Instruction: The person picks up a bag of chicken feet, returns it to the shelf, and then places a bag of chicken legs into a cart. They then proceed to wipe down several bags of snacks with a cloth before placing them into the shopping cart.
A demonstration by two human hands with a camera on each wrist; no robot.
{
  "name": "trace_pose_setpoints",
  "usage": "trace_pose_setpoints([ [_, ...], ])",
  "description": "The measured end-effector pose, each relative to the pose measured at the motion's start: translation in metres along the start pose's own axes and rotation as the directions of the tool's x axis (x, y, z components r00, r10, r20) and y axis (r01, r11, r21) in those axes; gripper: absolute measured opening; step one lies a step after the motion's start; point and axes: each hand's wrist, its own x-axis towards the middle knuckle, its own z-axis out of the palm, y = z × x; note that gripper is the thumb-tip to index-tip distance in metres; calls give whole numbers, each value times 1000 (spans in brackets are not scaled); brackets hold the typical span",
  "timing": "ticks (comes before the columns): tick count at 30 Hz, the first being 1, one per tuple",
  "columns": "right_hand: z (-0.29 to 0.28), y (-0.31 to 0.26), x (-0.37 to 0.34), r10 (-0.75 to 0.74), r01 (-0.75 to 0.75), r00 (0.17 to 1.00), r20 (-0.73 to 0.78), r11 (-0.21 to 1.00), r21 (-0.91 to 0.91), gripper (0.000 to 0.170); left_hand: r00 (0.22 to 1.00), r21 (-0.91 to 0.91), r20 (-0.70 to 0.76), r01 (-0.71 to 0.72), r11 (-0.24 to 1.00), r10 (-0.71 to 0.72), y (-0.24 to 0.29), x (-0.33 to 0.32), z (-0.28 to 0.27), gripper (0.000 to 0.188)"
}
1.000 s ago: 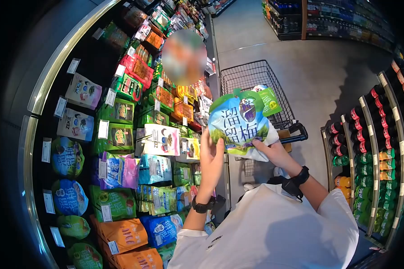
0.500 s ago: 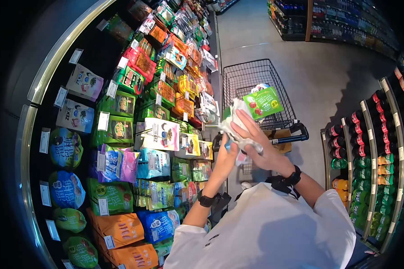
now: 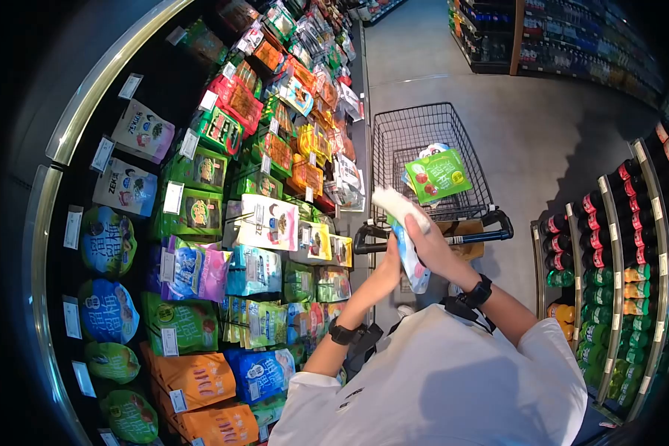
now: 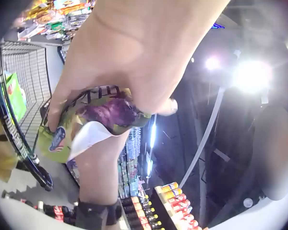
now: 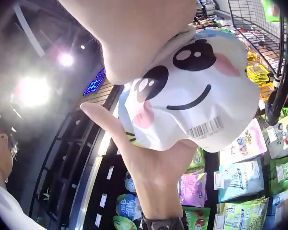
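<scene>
A glossy snack bag (image 3: pixel 411 257) is held edge-on between both hands in front of the white shirt. Its white back (image 5: pixel 182 96), with a printed smiling face and a barcode, fills the right wrist view; the left wrist view shows the purple and green side (image 4: pixel 108 112). My left hand (image 3: pixel 380 273) grips the bag low on its left side, thumb sticking out along it and fingers partly hidden. From the right, my right hand (image 3: pixel 440 255) holds its other side. Each wrist wears a black strap.
Just beyond the hands stands a black wire shopping cart (image 3: pixel 385 137) with a green snack bag (image 3: pixel 440 177) in it. Shelves of hanging snack bags (image 3: pixel 267 223) line the left. Bottled drinks (image 3: pixel 598 275) fill the rack on the right, with grey floor (image 3: pixel 405 56) between.
The snack bag has been turned from its blue lettered front facing me to standing edge-on. Both hands have come closer together and lower, nearer the body.
</scene>
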Motion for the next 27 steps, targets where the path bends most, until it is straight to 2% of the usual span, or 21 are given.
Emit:
trace_pose_setpoints([
  [1, 1, -1, -1, 10, -10, 1000, 8, 1000, 0, 54, 998, -131, -5, 56, 990, -57, 2, 3, -1, 93],
  [2, -5, -5, -4, -135, 148, 986, 94, 978, -150, 53, 993, -260, -9, 108, 960, -114, 4, 6, -3, 94],
  [5, -4, -47, -6, -282, 407, 893, 350, 839, -361, 51, 994, -471, -95, -5, 882, -45, 7, 12, -1, 92],
  [6, -1, -51, -7, -315, 433, 888, 336, 821, -372, 50, 985, -434, -172, -63, 899, -14, 7, 13, -1, 91],
  [10, -2, -50, -7, -367, 512, 847, 385, 756, -408, 50, 950, -489, -314, -153, 859, -9, 13, 12, 5, 89],
  [13, -2, -50, -11, -370, 553, 817, 442, 720, -420, 51, 912, -667, -405, -249, 703, -61, 21, 19, -6, 86],
  [14, -2, -48, -13, -362, 577, 799, 480, 684, -446, 52, 899, -735, -420, -255, 628, -126, 2, 25, -20, 83],
  [15, -2, -46, -15, -350, 603, 780, 519, 645, -470, 53, 917, -738, -387, -246, 628, -95, 5, 26, -24, 82],
  [16, -3, -43, -16, -345, 589, 790, 506, 656, -472, 53, 933, -741, -354, -240, 627, -61, 9, 30, -29, 81],
  [18, -5, -36, -14, -342, 565, 810, 477, 676, -474, 53, 911, -668, -412, -290, 685, -16, 19, 28, -21, 67],
  [20, -5, -27, -10, -262, 338, 937, 232, 852, -401, 53, 954, -636, -292, -143, 759, -65, 15, 28, -15, 54],
  [21, -5, -20, -8, -192, 219, 975, 111, 917, -333, 52, 968, -610, -233, -68, 789, -97, 12, 26, -14, 48],
  [22, -10, -10, -2, -118, 130, 991, 69, 969, -211, 53, 978, -603, -177, -22, 797, -107, 9, 23, -13, 37],
  [23, -15, -3, -2, 44, -39, 996, 74, 997, -71, 54, 986, -543, -146, -7, 840, -86, 6, 22, -14, 38],
  [25, -25, 4, 0, 349, -373, 925, 148, 907, 195, 55, 977, -584, -176, -4, 812, -121, 19, 18, -9, 38],
  [26, -25, 5, -5, 269, -293, 955, 124, 921, 258, 55, 970, -617, -210, -33, 787, -124, 20, 19, -11, 39],
  [27, -28, 2, -8, 331, -364, 930, 162, 893, 265, 54, 961, -647, -244, -62, 760, -129, 20, 19, -17, 39],
])
